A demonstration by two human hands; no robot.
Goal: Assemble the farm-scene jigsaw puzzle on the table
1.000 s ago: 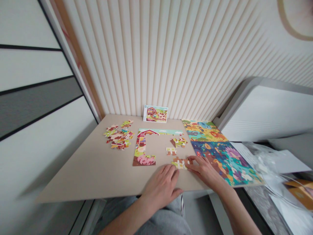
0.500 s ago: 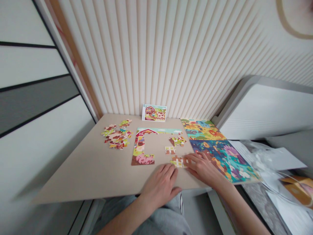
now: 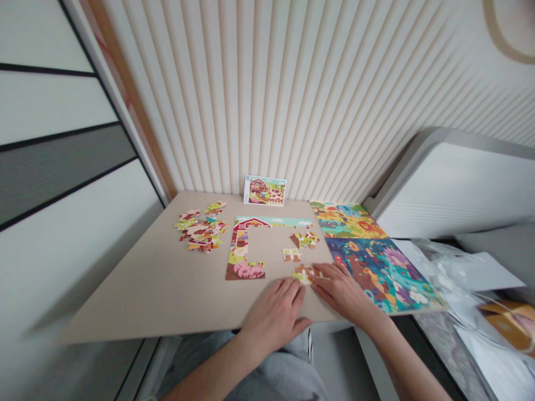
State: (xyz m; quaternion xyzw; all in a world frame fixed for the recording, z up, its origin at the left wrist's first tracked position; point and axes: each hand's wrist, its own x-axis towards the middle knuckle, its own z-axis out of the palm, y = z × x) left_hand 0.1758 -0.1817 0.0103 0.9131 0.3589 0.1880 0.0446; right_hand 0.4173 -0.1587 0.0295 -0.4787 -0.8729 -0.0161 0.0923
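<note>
My left hand [image 3: 276,314] lies flat near the front edge of a beige board [image 3: 146,292], holding nothing, its fingertips just short of a small cluster of joined jigsaw pieces with a white fence pattern [image 3: 304,274]. My right hand [image 3: 341,292] presses on that cluster from the right, and its fingers hide the cluster's right end. Above them sits a part-built farm jigsaw [image 3: 246,249], a U-shaped border with a red barn. Inside its gap lie a single fence piece [image 3: 291,255] and a small joined group [image 3: 305,239]. A loose pile of pieces [image 3: 200,231] lies to the left.
A small farm picture card [image 3: 264,190] leans on the ribbed pale wall [image 3: 292,100]. A colourful animal jigsaw [image 3: 368,256] lies at the board's right. Crumpled plastic [image 3: 443,267] and papers lie beyond it, beside a white appliance [image 3: 451,189].
My right hand has slid left, and it now covers more of the fence cluster. My left hand has barely moved. The view has shifted slightly.
</note>
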